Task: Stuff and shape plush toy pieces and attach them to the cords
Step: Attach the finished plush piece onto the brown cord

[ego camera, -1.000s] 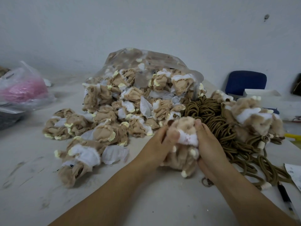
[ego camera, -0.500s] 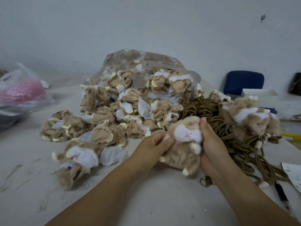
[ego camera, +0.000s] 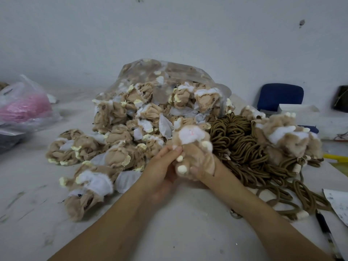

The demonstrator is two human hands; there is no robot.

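Note:
I hold a tan plush toy [ego camera: 192,142] with a white face and cream paws upright above the table, face toward me. My left hand [ego camera: 163,166] pinches its left side near a paw. My right hand [ego camera: 205,171] grips its lower body from underneath, mostly hidden behind the plush. A heap of brown cords [ego camera: 239,144] lies just right of the toy. A pile of inside-out tan plush pieces [ego camera: 120,136] spills from a clear plastic bag [ego camera: 169,72] behind my hands.
Finished plush toys on cords [ego camera: 286,136] lie at the right. A bag with pink material [ego camera: 24,106] sits far left. A pen [ego camera: 327,234], a paper sheet [ego camera: 339,206] and a metal ring [ego camera: 235,214] lie at the lower right. A blue chair [ego camera: 280,96] stands behind.
The plush has turned upright with its face toward me. My right hand has slid from its side down under its body, and my left fingers moved to its paw.

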